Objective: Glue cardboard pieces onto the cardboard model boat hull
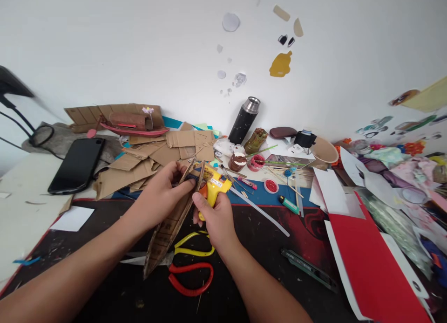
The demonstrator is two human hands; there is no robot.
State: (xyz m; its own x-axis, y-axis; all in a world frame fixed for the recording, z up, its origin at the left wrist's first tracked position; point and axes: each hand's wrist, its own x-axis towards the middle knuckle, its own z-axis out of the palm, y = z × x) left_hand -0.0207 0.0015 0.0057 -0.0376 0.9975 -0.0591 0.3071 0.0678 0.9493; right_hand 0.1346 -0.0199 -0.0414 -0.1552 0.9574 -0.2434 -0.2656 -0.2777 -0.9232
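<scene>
My left hand (164,190) grips the upper end of a long, boat-shaped cardboard piece (167,234) that slants down toward me. My right hand (214,218) is closed round a yellow glue gun (213,187), its nozzle pointing left against the top of the cardboard piece. Both hands meet above the dark mat (265,248) at the table's middle. A translucent glue stick (260,211) lies on the mat just right of the gun.
Scissors with yellow and red handles (190,267) lie under the cardboard piece. A green utility knife (309,269) lies to the right, by a red paper sheet (370,262). Cardboard scraps (146,162), a black phone (77,164), a black flask (244,120) and paint pots (256,162) crowd the back.
</scene>
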